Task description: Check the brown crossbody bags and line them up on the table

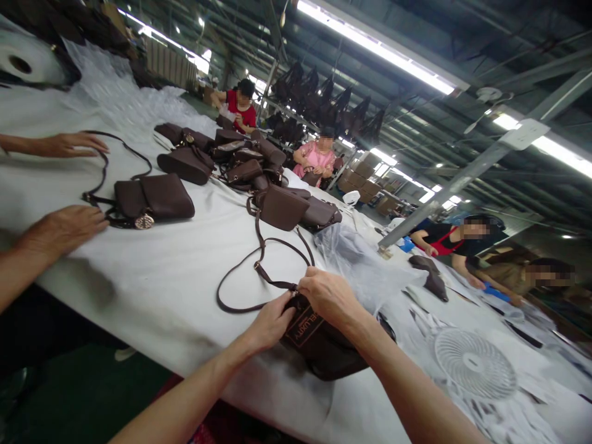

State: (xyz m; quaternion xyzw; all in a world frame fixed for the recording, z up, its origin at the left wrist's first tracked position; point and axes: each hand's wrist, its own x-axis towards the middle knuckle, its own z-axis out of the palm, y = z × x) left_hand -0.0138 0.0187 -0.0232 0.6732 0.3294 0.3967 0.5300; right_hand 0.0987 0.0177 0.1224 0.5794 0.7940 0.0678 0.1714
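A white table [152, 296] carries a heap of brown bags [250, 157]. The held bag [328, 345] lies near its front edge, strap [226, 277] looped beyond. Left hand [271, 324] and right hand [330, 296] pinch its top near the strap end, fingers narrow. A co-worker's hands [62, 231] flank another bag [160, 197].

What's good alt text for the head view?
Both hands hold a dark bag near its strap on a white table. At left, another person's hands are at a brown bag's strap; beyond lie piled bags and, farther, people.
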